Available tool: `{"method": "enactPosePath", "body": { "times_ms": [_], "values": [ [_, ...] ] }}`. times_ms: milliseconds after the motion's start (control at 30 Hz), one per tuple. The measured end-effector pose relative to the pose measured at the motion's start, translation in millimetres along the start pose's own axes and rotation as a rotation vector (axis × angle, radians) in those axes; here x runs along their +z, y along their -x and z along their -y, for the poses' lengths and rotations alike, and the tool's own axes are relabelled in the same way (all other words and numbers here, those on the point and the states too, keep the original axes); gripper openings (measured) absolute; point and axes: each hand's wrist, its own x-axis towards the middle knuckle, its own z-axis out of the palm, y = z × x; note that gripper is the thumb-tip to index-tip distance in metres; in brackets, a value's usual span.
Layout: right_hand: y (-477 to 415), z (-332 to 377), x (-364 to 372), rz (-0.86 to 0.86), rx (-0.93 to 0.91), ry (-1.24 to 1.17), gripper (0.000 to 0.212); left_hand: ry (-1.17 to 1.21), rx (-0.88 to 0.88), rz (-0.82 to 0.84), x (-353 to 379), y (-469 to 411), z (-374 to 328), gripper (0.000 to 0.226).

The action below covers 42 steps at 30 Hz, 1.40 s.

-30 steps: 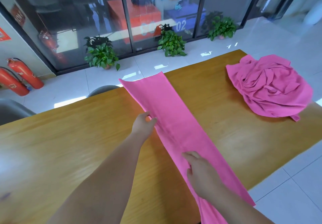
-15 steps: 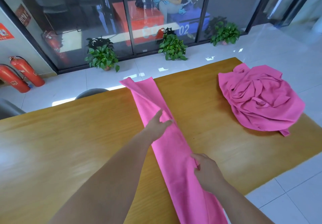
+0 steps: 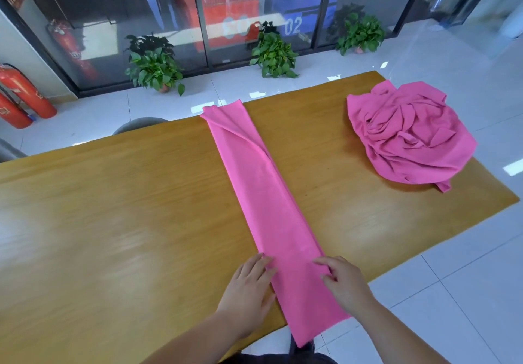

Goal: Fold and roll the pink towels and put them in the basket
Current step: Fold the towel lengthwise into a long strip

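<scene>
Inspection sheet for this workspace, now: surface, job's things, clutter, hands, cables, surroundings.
Surface: wooden table, glossy, with glare patches.
Job's things: one towel folded into a long strip lies across the table; its near end overhangs the near edge and a loose fold shows at its far end. A crumpled pile of pink towels sits at the far right corner. Basket: not in view.
Clutter: nothing seen.
Hands: left hand rests flat on the strip's left edge; right hand appears to pinch its right edge.
Cables: nothing seen.
Surroundings: tiled floor, three plants along a glass wall, extinguishers at left, a chair beyond the table.
</scene>
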Motion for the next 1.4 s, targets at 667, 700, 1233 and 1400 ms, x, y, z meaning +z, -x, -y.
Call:
{"method": "enactPosePath", "body": {
  "times_ms": [667, 700, 1233, 1400],
  "values": [
    [52, -81, -25, 0.2, -0.008, -0.53, 0.034, -0.171, -0.443, -0.2, 81, 37, -147, 0.068],
    [51, -81, -25, 0.214, -0.013, -0.525, 0.036, -0.176, -0.459, -0.199, 81, 37, -149, 0.066],
    [47, -109, -21, 0.168, -0.053, -0.352, 0.031, 0.531, -0.933, -0.369, 87, 45, -180, 0.042],
    [44, -112, -22, 0.116, -0.018, -0.332, 0.018, 1.089, -0.982, -0.424, 84, 42, -175, 0.046]
  ]
}}
